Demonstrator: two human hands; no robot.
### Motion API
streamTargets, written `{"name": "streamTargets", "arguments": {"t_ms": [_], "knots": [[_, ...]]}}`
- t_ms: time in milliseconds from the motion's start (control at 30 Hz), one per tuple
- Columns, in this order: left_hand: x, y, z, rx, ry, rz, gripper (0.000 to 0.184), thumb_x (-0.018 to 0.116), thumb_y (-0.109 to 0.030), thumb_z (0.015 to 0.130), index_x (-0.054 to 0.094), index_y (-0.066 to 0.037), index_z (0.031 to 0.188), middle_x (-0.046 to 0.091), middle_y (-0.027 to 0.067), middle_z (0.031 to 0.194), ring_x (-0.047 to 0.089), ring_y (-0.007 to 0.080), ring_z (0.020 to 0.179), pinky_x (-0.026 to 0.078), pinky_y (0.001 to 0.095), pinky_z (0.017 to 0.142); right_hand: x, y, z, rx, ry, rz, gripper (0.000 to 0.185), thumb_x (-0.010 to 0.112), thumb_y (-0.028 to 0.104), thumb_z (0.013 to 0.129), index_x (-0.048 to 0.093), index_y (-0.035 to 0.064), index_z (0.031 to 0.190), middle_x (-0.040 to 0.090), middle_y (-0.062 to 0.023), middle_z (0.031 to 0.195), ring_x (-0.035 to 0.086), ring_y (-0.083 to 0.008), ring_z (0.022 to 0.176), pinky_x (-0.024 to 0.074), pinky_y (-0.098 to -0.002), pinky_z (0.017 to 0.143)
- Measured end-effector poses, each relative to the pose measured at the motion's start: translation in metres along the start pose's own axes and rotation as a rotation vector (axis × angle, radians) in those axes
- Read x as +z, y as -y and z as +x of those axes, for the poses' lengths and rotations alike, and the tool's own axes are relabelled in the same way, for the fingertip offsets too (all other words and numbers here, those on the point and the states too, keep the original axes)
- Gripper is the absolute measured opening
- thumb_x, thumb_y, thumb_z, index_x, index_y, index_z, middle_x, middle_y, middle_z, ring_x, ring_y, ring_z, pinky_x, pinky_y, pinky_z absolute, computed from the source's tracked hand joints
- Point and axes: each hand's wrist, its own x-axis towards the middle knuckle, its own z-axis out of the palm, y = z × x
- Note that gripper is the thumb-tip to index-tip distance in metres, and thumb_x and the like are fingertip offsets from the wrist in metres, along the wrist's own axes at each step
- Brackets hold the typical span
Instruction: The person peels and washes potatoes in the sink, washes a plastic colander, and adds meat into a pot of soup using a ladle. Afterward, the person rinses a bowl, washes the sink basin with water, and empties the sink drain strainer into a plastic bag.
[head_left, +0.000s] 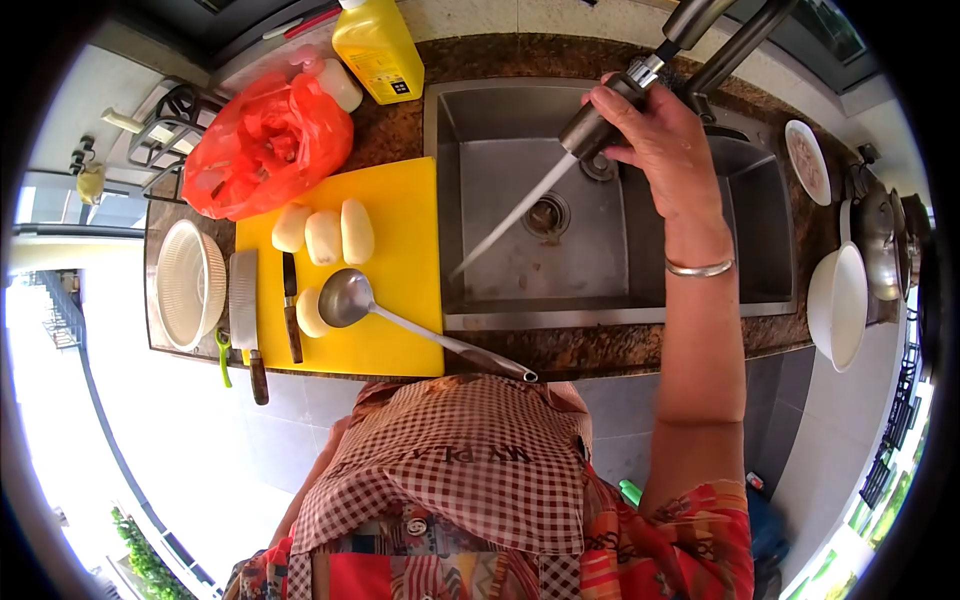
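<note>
My right hand (665, 140) is wrapped round the pull-out faucet head (605, 115), above the steel sink (540, 318). A water stream (515, 215) runs from it down and left toward the basin's left side. My left hand is out of view; only part of that arm shows beside the checked apron (450, 460). Left of the sink lies a yellow cutting board (400, 220) with several peeled pale vegetables (323, 237). A ladle (345, 297) rests across the board's front, its bowl against one of them. A small knife (291, 310) lies beside it.
A cleaver (244, 305) and green peeler (223, 358) lie at the board's left, near a white basket (188, 285). Behind are a red plastic bag (265, 145) and yellow bottle (378, 50). A white bowl (837, 306) and a plate (807, 162) stand right of the sink.
</note>
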Motion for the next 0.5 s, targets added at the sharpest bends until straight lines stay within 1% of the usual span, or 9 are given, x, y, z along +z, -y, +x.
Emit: {"name": "streamTargets", "arguments": {"t_ms": [100, 200, 400, 500], "knots": [[-0.004, -0.008, 0.003, 0.000, 0.003, 0.007, 0.032, 0.065, -0.036, 0.090, 0.073, -0.007, 0.103, 0.070, 0.0173, 0.093, 0.067, 0.0289, 0.088, 0.051, 0.0418, 0.075, -0.008, -0.001, -0.005, 0.009, 0.012, -0.019, 0.042, 0.076, 0.040, 0.090, 0.066, 0.0098, 0.117, 0.074, -0.0032, 0.107, 0.068, -0.0107, 0.102, 0.0554, -0.0300, 0.078], [-0.003, -0.020, 0.004, -0.001, 0.009, 0.011, 0.032, 0.065, -0.035, 0.090, 0.073, -0.007, 0.103, 0.070, 0.0166, 0.092, 0.067, 0.0278, 0.088, 0.051, 0.0413, 0.074, -0.008, -0.011, -0.002, -0.029, 0.007, 0.014, 0.042, 0.075, 0.040, 0.090, 0.065, 0.0097, 0.118, 0.074, -0.0042, 0.108, 0.068, -0.0111, 0.103, 0.0556, -0.0287, 0.077], [0.001, -0.041, 0.010, -0.002, 0.023, 0.009, 0.030, 0.065, -0.033, 0.091, 0.073, -0.006, 0.102, 0.070, 0.0152, 0.090, 0.066, 0.0255, 0.086, 0.051, 0.0402, 0.073, 0.003, -0.010, -0.001, -0.082, 0.012, 0.085, 0.040, 0.073, 0.038, 0.092, 0.065, 0.0092, 0.119, 0.073, -0.0069, 0.110, 0.069, -0.0120, 0.100, 0.0567, -0.0278, 0.076], [0.004, -0.046, 0.011, -0.008, 0.028, 0.002, 0.030, 0.064, -0.032, 0.091, 0.073, -0.006, 0.102, 0.070, 0.0145, 0.090, 0.066, 0.0244, 0.085, 0.051, 0.0396, 0.072, 0.007, -0.003, -0.006, -0.104, -0.034, 0.185, 0.043, 0.080, 0.036, 0.086, 0.069, 0.0030, 0.111, 0.072, -0.0040, 0.094, 0.070, -0.0104, 0.085, 0.0593, -0.0267, 0.074]]}}
